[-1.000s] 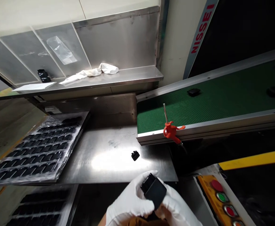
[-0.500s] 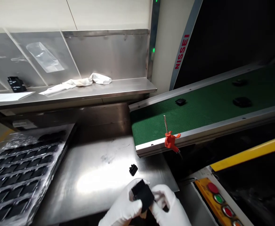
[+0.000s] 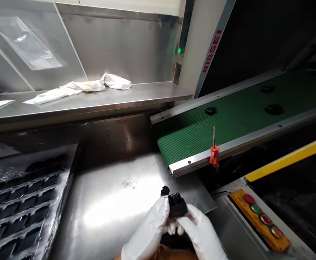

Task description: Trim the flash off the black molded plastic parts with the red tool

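Observation:
Both hands wear white gloves at the bottom centre. Between them is a black plastic part [image 3: 177,205], its slotted end facing up. My left hand [image 3: 154,225] pinches its left side with thumb and fingers. My right hand [image 3: 200,229] grips its lower right side. Just behind the held part, a smaller black piece [image 3: 165,190] rests on the steel table [image 3: 114,191].
A tray of black parts [image 3: 20,202] lies at left. The green conveyor [image 3: 185,144] carries several black parts; an orange clamp [image 3: 214,155] sits on its edge. A button panel [image 3: 260,220] stands at right, a shelf [image 3: 147,94] with white cloth [image 3: 87,86] behind.
The held black part has been turned, so its slotted end now shows. Both hands have shifted slightly right and up in the view, which has itself moved.

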Tool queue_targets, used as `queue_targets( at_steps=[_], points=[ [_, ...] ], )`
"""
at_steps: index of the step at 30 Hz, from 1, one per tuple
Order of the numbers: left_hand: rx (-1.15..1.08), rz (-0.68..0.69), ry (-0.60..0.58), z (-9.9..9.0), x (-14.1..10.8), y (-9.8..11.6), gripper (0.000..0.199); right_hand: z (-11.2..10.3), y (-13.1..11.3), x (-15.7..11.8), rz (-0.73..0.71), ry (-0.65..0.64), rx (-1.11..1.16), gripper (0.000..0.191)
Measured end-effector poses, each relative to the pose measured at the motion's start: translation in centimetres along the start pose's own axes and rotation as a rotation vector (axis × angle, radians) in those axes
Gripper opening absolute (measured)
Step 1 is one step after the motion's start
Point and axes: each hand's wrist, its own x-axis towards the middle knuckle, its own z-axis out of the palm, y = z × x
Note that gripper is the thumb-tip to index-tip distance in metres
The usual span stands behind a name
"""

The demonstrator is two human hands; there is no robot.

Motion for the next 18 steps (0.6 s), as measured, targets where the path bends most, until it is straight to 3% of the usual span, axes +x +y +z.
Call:
queue_targets(
  at_steps=[3,7,11,18],
  points=[
    [-0.021,-0.044,-0.077,-1.4,-0.2,-0.3,0.051,1.3,-2.2,-0.1,0.156,-0.126,0.191,0.034],
    [0.038,-0.045,-0.043,-3.3,-0.5,-0.8,0.054,2.6,-4.3,-0.5,0.214,-0.125,0.243,0.031],
    [0.084,-0.064,-0.035,-4.2,-0.9,-0.4,0.056,3.2,-4.3,-0.7,0.214,-0.113,0.273,0.030],
    [0.080,-0.054,-0.105,-3.9,-1.6,1.3,0.046,3.5,-3.5,-0.9,0.185,-0.145,0.299,0.028]
  ],
)
